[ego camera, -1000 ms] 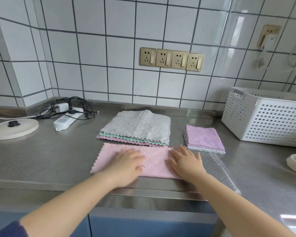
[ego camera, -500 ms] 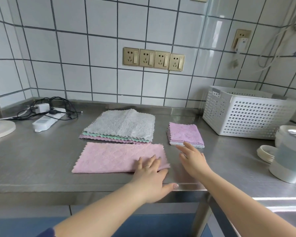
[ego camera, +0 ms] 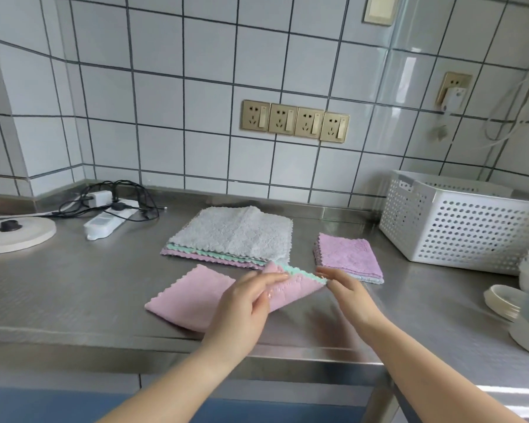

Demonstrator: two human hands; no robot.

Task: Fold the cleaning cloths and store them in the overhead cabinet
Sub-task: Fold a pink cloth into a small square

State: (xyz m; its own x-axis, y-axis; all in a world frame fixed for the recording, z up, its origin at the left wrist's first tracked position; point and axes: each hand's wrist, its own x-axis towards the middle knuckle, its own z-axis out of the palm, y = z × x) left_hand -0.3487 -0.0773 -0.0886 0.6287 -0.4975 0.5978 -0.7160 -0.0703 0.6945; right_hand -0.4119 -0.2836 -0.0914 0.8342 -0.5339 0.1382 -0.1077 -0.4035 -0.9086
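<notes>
My left hand (ego camera: 245, 303) and right hand (ego camera: 345, 288): each pinches the pink cloth (ego camera: 196, 297) by its raised right edge, forearms reaching over the counter (ego camera: 74, 285).

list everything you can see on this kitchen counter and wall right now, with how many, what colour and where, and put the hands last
pink cloth: one, pink with a green edge, front of the counter, right end lifted
unfolded stack: one pile, grey on top, green and pink below, behind the pink cloth
folded stack: one small pile, purple on top, right of the unfolded stack
basket: one, white, perforated, right rear
power strip: one, white, with black cables, left rear
round base: one, cream with a black centre, far left
wall sockets: four in a row, gold, on the tiles
countertop: one, steel
left hand: pinches the lifted edge of the pink cloth
right hand: pinches the lifted corner
</notes>
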